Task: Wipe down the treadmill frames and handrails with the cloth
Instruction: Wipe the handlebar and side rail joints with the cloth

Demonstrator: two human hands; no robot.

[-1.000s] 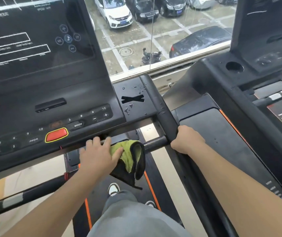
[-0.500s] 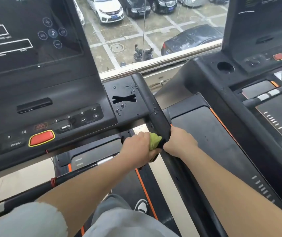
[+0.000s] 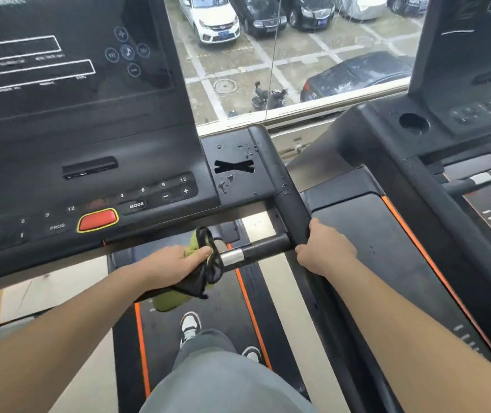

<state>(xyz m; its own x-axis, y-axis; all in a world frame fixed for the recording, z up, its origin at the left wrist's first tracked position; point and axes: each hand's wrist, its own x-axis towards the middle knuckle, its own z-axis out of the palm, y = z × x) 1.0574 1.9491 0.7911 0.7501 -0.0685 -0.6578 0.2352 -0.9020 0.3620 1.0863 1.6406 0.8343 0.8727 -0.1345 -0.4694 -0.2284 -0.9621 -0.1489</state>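
Left hand (image 3: 175, 263) grips the green-and-black cloth (image 3: 205, 272), which is wrapped, apparently fully, round the crossbar (image 3: 268, 247). I note the bar's long axis runs rightward to the side handrail (image 3: 293, 213), clasped by my right hand (image 3: 324, 251). The left hand is nearer the bare stretch between.

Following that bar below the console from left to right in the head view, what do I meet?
Left hand → green-and-black cloth → silver band → bare black bar → right hand on the side handrail.
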